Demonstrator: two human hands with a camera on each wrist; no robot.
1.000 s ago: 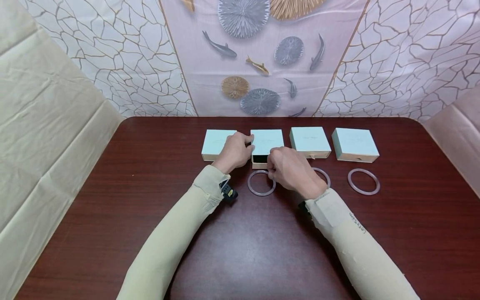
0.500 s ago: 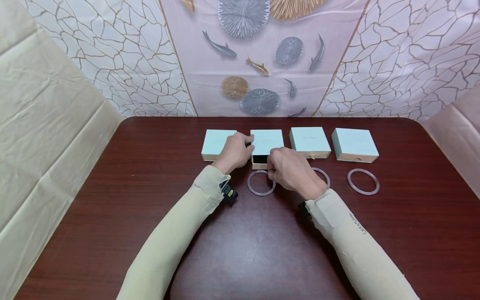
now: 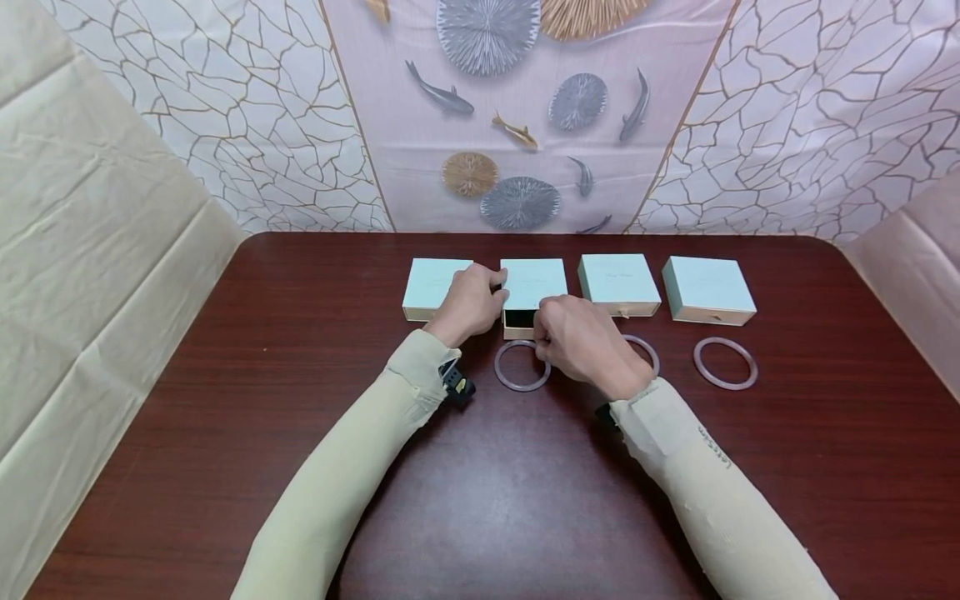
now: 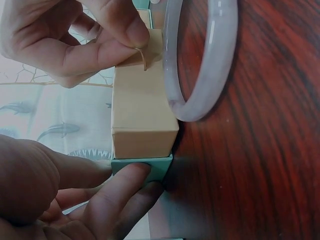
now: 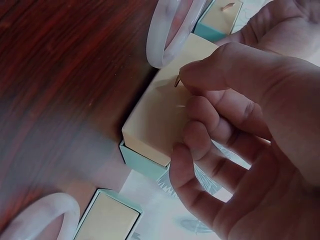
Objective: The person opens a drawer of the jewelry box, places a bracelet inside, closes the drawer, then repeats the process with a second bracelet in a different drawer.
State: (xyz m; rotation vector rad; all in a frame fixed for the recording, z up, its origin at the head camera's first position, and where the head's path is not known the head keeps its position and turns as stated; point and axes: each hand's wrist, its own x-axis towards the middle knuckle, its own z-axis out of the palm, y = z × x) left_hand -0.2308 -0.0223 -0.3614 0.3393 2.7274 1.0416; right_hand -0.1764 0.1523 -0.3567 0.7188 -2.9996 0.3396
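Observation:
A pale mint box [image 3: 534, 282] stands second from the left in a row, its cream drawer [image 3: 519, 332] pulled partly out toward me. A dark interior shows in the gap. My left hand [image 3: 468, 304] holds the box's mint sleeve [image 4: 157, 167] at its left side. Thumb and forefinger of my right hand [image 3: 588, 342] pinch the small ribbon pull tab [image 5: 177, 81] on the drawer front, the other fingers curled beside it. On the table before the drawer lies a pale lilac bangle [image 3: 522, 387], partly covered by the right hand in the head view.
To the left is another mint box [image 3: 431, 283], partly behind my left hand. Two more boxes, one [image 3: 619, 279] and another [image 3: 711, 285], stand to the right. Before them lie a half-hidden bangle [image 3: 655, 354] and a fully visible bangle [image 3: 726, 384]. A patterned cloth [image 3: 517, 167] hangs behind the table.

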